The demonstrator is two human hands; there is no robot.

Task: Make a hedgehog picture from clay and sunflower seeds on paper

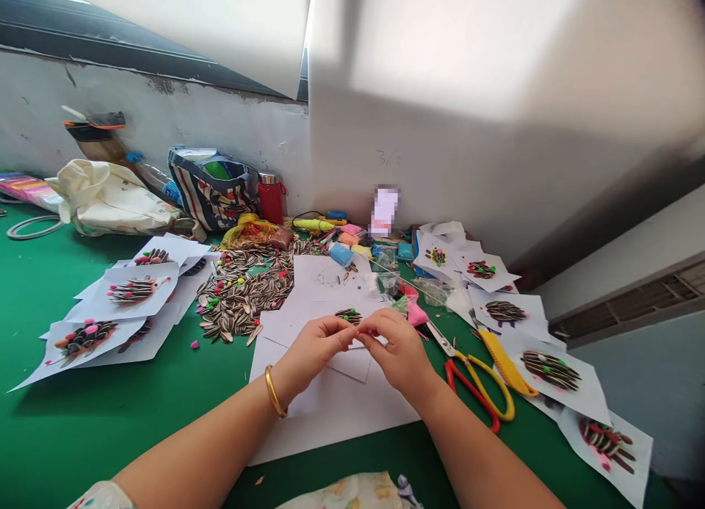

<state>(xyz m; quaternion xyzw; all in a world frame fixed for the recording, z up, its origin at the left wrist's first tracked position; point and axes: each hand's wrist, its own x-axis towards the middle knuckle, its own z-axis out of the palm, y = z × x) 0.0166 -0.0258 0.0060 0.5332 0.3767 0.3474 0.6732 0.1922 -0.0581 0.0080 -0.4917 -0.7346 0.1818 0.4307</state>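
Observation:
My left hand (pixel 313 349), with a gold bangle at the wrist, meets my right hand (pixel 397 356) above white paper sheets (pixel 300 402). Thumbs and forefingers of both hands are pinched together at the tips. Whatever lies between them is too small to make out. Just behind the fingers, partly hidden by them, a small cluster of striped sunflower seeds (pixel 348 316) with green balls sits on the paper. A faint pencil outline (pixel 329 275) shows on a sheet farther back. Pink clay (pixel 417 314) lies close beyond my right hand.
A heap of sunflower seeds (pixel 242 292) lies left of the paper. Scissors (pixel 468 373) and a yellow toothed tool (pixel 504 362) lie to the right. Seed-decorated sheets are stacked at left (pixel 137 274) and right (pixel 592 391). Bags and a red flask (pixel 270 200) stand along the wall.

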